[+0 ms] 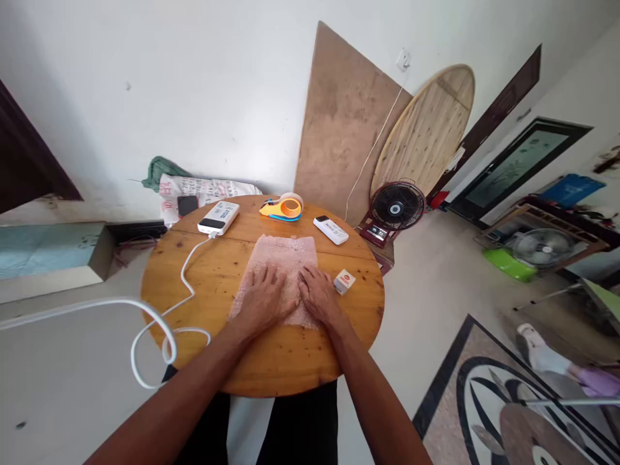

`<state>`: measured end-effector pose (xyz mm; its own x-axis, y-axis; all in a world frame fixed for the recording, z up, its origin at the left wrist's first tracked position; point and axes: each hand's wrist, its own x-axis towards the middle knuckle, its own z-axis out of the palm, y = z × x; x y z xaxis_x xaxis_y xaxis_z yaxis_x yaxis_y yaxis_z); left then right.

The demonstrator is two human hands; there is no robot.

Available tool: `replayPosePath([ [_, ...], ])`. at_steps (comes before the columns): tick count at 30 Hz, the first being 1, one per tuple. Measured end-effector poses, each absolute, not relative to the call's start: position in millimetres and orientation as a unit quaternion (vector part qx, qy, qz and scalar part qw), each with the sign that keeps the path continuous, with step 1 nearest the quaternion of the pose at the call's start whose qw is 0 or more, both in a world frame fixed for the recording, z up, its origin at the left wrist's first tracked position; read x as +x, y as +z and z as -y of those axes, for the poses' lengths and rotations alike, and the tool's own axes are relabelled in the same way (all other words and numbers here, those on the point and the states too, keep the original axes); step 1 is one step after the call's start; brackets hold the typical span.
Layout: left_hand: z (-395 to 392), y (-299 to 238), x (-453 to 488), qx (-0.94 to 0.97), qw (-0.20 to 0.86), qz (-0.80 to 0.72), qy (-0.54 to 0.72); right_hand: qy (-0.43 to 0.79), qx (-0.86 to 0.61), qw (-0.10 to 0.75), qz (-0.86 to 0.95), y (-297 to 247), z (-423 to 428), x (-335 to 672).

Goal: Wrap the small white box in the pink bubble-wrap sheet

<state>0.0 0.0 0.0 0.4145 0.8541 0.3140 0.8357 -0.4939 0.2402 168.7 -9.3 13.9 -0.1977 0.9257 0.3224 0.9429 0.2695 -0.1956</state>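
Note:
A pinkish sheet of bubble wrap (pixel 285 248) lies flat on the round wooden table (pixel 188 336). My left hand (pixel 264 296) rests palm down on its left part, fingers spread toward the far edge. On the right part lies my right hand (pixel 320 294), also palm down with its fingers stretched out. Just right of that hand is a small white box (pixel 344 281) with a red mark. Beyond the wrap sits an orange and blue tape dispenser (pixel 283 207) with a roll of clear tape.
A white power bank (pixel 219 217) with a plugged-in white cable (pixel 186 274) is at the table's far left. Another white device (pixel 330 230) lies far right. Behind the table's right side stands a dark fan (pixel 396 205); boards lean on the wall. A person's foot (pixel 531 339) shows at right.

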Motion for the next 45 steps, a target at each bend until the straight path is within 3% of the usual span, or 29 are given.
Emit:
replayPosePath([
  [20, -3, -3, -9, 0.858, 0.057, -0.484, 0.164, -0.056, -0.644, 0.213, 0.732, 4, 10, 169],
  [29, -1, -1, -8, 0.854, 0.051, -0.487, 0.175, -0.155, -0.685, 0.294, 0.648, 29, 20, 186],
  [36, -1, 0, -7, 0.852, 0.058, -0.490, 0.173, -0.042, -0.814, 0.243, 0.526, 25, 36, 220],
  [38, -1, 0, -7, 0.851, 0.061, -0.491, 0.178, -0.016, -0.807, 0.273, 0.523, 32, 38, 222],
  [43, -1, -3, -8, 0.852, 0.074, -0.485, 0.185, 0.092, -0.702, 0.455, 0.540, 69, 36, 193],
  [45, -1, -3, -8, 0.850, 0.079, -0.485, 0.188, 0.156, -0.632, 0.477, 0.590, 79, 29, 172],
])
